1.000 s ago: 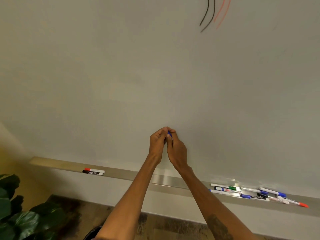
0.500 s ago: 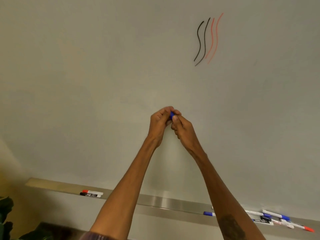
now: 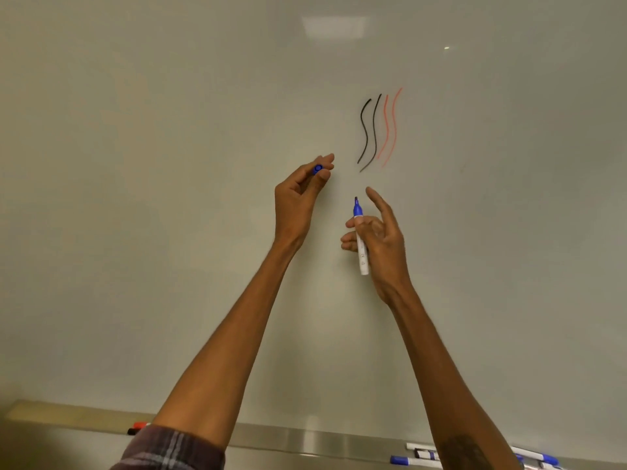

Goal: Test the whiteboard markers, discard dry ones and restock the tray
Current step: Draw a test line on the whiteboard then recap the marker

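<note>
So the blue marker (image 3: 360, 239) is uncapped and sits just below the wavy test lines (image 3: 376, 130), nearly upright, with its dark tip pointing up at their bottom ends. The right hand (image 3: 381, 242) has it, grip wrapped round the white barrel with a few fingers curled on it, while one finger sticks out straight toward the lines. Can't tell if the tip is actually touching the whiteboard (image 3: 152, 198) or just close to it. The cap (image 3: 317, 168), also blue, is off to the left of the lines, about level with their bottom ends. The left hand (image 3: 297, 201) has its grip pinching it at the fingertips, with the round end facing the camera. The two hands are apart, and the cap is closer to the lines' height than the marker tip is. The lines themselves are four squiggles side by side, two black on the left and two red on the right, and the red looks fainter. Way down below the lines, the metal tray (image 3: 288, 439) runs along the bottom of the board. Below and right of the lines, a bunch of spare markers (image 3: 420, 455) lies in it, mostly blue-capped and partly hidden behind the right forearm. Far below and left of the lines, two more markers (image 3: 137, 428), one red and one black, peek out beside a plaid sleeve (image 3: 169, 449). Above the lines there's a pale light reflection (image 3: 334, 27).
</note>
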`<state>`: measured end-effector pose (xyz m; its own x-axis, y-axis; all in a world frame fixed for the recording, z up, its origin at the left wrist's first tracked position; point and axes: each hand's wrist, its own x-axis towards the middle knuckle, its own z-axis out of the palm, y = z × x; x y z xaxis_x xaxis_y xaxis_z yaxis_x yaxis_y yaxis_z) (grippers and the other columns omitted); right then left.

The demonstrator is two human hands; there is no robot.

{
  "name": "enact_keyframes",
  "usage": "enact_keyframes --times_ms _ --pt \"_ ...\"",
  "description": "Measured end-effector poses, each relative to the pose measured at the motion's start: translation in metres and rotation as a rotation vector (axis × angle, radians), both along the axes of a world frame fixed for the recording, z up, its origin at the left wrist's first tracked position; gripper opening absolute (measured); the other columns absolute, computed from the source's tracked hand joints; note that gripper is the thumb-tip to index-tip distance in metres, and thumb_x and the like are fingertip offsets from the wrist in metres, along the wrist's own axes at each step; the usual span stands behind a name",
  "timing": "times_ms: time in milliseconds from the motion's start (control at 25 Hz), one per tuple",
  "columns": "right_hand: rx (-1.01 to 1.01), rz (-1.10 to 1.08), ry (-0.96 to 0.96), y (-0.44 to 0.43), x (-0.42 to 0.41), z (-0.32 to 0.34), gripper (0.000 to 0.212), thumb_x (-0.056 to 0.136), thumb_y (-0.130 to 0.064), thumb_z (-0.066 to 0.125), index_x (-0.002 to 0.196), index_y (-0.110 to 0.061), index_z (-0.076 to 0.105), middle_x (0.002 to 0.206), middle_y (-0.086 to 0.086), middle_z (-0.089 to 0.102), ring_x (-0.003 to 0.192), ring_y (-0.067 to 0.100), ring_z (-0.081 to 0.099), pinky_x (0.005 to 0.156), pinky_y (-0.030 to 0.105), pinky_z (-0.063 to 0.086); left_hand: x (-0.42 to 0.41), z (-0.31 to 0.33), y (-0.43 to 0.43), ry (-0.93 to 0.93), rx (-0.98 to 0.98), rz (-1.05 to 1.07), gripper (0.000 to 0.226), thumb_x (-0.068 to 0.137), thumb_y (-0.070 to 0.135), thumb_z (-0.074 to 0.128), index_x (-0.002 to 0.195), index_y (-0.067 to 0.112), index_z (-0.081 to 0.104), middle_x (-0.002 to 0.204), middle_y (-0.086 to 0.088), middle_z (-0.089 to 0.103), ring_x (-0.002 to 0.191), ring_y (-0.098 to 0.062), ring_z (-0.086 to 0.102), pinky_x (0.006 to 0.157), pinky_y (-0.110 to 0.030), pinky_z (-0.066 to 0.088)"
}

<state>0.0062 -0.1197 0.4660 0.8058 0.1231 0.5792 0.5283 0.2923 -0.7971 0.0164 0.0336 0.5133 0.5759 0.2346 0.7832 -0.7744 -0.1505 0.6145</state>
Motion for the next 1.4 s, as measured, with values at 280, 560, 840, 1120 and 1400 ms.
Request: enact_keyframes --times_ms 280,560,840,1120,1400 --pt "0.358 0.175 0.074 -0.029 0.018 0.04 0.033 0.103 -0.018 0.044 0.13 -0.008 0.059 0.116 0.019 0.065 0.116 0.033 0.064 0.098 0.045 0.052 0.045 0.033 -0.003 -0.105 0.144 0.228 0.048 0.091 0.044 0.063 0.126 0.012 0.067 0.149 -0.005 0.049 0.149 -0.019 0.025 0.122 -0.017 0.01" --pt "0.332 0.07 -0.085 -0.043 0.029 0.05 0.031 0.103 -0.02 0.047 0.133 -0.018 0.054 0.123 0.01 0.065 0.11 0.024 0.063 0.092 0.04 0.052 0.077 0.032 -0.009 -0.382 0.201 0.464 0.039 0.095 0.026 0.063 0.129 0.007 0.063 0.141 0.008 0.05 0.148 -0.024 0.028 0.125 -0.041 0.011" --pt "0.237 -0.4 -0.246 -0.038 0.052 0.081 0.026 0.1 -0.018 0.052 0.122 -0.011 0.064 0.094 0.01 0.069 0.079 0.019 0.064 0.072 0.029 0.055 0.095 0.024 -0.008 -0.499 0.243 0.63 0.036 0.096 0.027 0.061 0.129 0.012 0.061 0.138 -0.004 0.059 0.144 -0.032 0.036 0.123 -0.043 0.02" --pt "0.096 -0.722 -0.5 -0.036 0.072 0.111 0.03 0.094 -0.025 0.064 0.119 -0.009 0.068 0.107 -0.002 0.071 0.094 0.012 0.067 0.079 0.028 0.058 0.102 0.023 -0.005 -0.508 0.33 0.753 0.041 0.097 0.03 0.059 0.13 0.006 0.062 0.138 -0.007 0.059 0.143 -0.035 0.037 0.122 -0.049 0.022" --pt "-0.029 -0.897 -0.587 -0.038 0.085 0.122 0.03 0.093 -0.029 0.062 0.117 -0.013 0.07 0.101 -0.003 0.072 0.086 0.016 0.063 0.073 0.039 0.056 0.1 0.024 -0.007 -0.52 0.322 0.786 0.043 0.095 0.025 0.062 0.133 0.004 0.059 0.142 -0.001 0.051 0.142 -0.033 0.038 0.123 -0.045 0.022"
